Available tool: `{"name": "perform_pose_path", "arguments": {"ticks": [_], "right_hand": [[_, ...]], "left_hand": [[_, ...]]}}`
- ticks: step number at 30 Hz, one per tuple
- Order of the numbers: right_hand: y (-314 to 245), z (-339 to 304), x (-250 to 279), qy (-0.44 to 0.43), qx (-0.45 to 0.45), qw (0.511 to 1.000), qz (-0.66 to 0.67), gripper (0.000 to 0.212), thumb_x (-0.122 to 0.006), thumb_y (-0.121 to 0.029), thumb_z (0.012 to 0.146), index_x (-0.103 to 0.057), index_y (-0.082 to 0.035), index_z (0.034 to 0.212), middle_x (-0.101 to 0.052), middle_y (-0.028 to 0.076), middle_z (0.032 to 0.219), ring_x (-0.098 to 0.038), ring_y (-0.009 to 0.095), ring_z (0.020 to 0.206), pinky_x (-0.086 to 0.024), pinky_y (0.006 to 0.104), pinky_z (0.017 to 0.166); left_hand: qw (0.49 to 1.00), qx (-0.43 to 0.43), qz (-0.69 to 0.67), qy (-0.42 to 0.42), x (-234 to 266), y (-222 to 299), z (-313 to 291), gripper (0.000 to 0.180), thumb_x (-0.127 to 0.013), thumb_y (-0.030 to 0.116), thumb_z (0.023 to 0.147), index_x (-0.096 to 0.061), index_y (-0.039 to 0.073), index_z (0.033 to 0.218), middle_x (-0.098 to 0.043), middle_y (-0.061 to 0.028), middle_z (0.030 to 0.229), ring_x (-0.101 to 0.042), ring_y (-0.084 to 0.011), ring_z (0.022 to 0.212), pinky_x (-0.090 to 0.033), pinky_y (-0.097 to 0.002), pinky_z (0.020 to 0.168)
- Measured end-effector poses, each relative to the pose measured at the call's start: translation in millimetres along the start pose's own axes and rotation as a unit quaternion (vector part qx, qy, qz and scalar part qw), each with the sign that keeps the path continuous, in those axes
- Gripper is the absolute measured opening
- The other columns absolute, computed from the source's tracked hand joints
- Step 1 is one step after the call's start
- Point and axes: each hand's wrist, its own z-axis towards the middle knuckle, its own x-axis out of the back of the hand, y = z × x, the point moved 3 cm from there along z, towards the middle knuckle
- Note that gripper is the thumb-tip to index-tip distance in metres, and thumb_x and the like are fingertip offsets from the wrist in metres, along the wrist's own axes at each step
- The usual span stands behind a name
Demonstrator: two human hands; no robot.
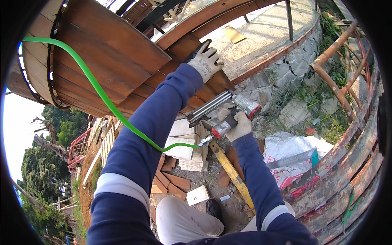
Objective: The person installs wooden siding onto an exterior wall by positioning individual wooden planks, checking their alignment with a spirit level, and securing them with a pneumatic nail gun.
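My right hand (pixel 240 126), in a pale glove, is closed round the dark handle of a nail gun (pixel 247 104). The tool has a silver-grey body, red end caps and a long slotted metal magazine, held close to the brown planks. A green air hose (pixel 96 81) runs from a metal fitting at its handle up to the left. My left hand (pixel 205 64), in a white and black glove, lies against the upper part of the brown wooden planks (pixel 106 53), fingers apart. The nail gun's nose is hard to make out against the boards.
Stacked pale boards (pixel 194 151), brown wood offcuts (pixel 175 181) and a yellow spirit level (pixel 230 171) lie below. A white sack (pixel 290 153) sits beside rusty curved metal bars (pixel 343 179) at right. Beyond the planks, a stone wall (pixel 281 73) edges a concrete floor (pixel 261 45).
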Motion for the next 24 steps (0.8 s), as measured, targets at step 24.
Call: {"name": "perform_pose_path", "arguments": {"ticks": [24], "right_hand": [[22.6, 22.0, 32.6, -0.053, -0.007, 0.991, 0.126, 0.043, -0.046, -0.008, 0.081, -0.056, 0.007, 0.119, -0.061, 0.018, 0.102, -0.061, 0.030, 0.089, -0.055, 0.0468, 0.087]], "left_hand": [[1.000, -0.021, -0.003, 0.024, -9.4, 0.8, -1.7, 0.047, -0.071, 0.038, 0.081, -0.068, 0.017, 0.123, -0.058, -0.0058, 0.124, -0.048, -0.0267, 0.130, -0.023, -0.0553, 0.122]]}}
